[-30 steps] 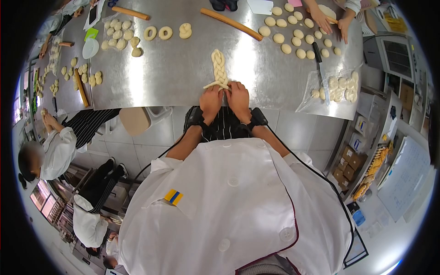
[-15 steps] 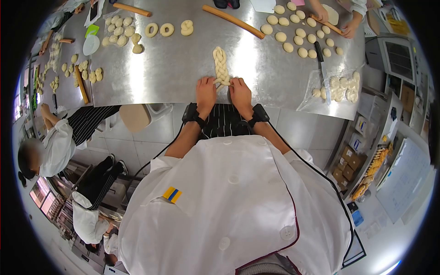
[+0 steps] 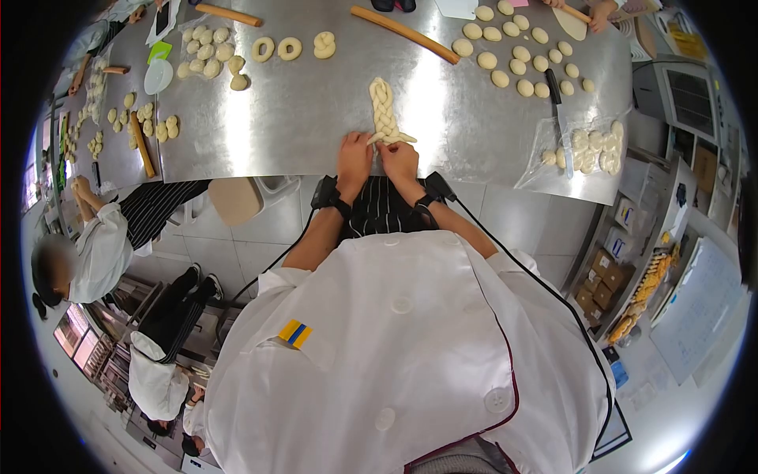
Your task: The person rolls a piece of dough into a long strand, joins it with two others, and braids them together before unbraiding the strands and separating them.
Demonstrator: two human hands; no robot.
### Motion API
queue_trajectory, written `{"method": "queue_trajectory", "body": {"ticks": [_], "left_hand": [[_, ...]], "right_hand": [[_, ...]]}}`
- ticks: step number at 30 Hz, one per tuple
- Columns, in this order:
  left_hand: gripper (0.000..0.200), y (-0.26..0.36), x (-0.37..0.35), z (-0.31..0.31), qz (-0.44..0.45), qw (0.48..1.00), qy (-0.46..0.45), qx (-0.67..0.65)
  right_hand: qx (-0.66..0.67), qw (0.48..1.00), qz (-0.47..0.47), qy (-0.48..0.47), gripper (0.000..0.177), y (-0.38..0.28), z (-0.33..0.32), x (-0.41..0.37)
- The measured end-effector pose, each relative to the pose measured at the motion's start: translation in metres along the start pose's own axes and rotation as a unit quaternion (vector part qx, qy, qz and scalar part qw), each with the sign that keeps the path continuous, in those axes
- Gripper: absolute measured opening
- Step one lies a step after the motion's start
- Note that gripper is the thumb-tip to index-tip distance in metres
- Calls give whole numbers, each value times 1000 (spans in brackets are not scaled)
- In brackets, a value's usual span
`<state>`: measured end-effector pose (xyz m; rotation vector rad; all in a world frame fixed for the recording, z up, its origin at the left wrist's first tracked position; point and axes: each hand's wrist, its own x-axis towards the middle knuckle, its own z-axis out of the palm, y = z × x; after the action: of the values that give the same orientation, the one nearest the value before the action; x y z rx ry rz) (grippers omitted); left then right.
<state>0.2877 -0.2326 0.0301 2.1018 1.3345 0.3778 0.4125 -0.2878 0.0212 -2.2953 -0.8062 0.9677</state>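
Note:
A braided strip of pale dough (image 3: 383,110) lies on the steel table in front of me, its wide braided part pointing away. Loose strand ends spread out at its near end. My left hand (image 3: 355,156) is at the lower left of the braid, fingers closed around a strand end. My right hand (image 3: 400,162) sits close beside it at the braid's near end, fingers pinched on dough there. One strand end sticks out to the right above my right hand, untouched. Both hands partly hide the strand tips.
Steel table (image 3: 300,118) holds a rolling pin (image 3: 404,35), dough balls (image 3: 521,67), a knife (image 3: 559,118), bagged dough (image 3: 588,150), and shaped dough rings (image 3: 290,50). A co-worker's hand (image 3: 602,14) holds a rolling pin at the upper right. Other people stand at left.
My right hand has moved left toward my left hand, leaving a strand end on the right. The co-worker's hands at the upper right have moved up and away.

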Motion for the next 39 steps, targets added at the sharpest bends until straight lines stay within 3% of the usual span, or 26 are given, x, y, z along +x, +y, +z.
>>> {"method": "queue_trajectory", "body": {"ticks": [4,6,7,9,12,16,18,19,21,22,24,25,27,30,35,39], "left_hand": [[26,0,-2,-1,5,1000,20,-4],[27,-3,-3,3,-14,999,-4,-40],[27,-5,-3,7,-14,999,-4,-41],[28,-8,-6,16,-127,972,-51,-192],[32,-17,-10,28,-133,959,-89,-234],[31,-21,-10,30,-160,919,-171,-317],[32,-23,-7,30,-177,852,-213,-444],[32,-21,-6,25,-177,852,-213,-444],[35,-20,-4,16,-282,758,-257,-529],[35,-19,-2,14,-282,758,-257,-529],[31,-20,2,9,-244,855,-244,-387],[31,-18,3,8,-244,855,-244,-386],[28,-15,3,8,-186,925,-195,-267],[23,-14,2,8,-123,959,-156,-201],[17,-14,3,4,-67,974,-129,-171],[16,-8,1,1,-28,990,-83,-110]], "right_hand": [[33,999,-4,43,38,-1,0,-4],[126,989,58,-42,32,-1,-4,-3],[125,990,58,-41,32,-1,-6,-2],[331,925,144,-114,29,-2,-9,-2],[374,908,142,-124,27,-2,-15,-1],[375,904,140,-149,29,3,-12,1],[273,953,84,-100,31,-1,-10,-2],[273,953,84,-100,31,-3,-12,-5],[128,990,-18,-51,32,-4,-14,-8],[128,990,-18,-51,32,-3,-13,-8],[81,996,-26,-40,32,-5,-12,-10],[81,996,-26,-40,32,-6,-12,-9],[66,995,-29,-63,32,-5,-13,-8],[14,996,-80,-48,31,-4,-14,-8],[-56,992,-112,-31,24,-4,-24,-18],[-106,985,-134,-22,31,-6,-32,-23]]}}
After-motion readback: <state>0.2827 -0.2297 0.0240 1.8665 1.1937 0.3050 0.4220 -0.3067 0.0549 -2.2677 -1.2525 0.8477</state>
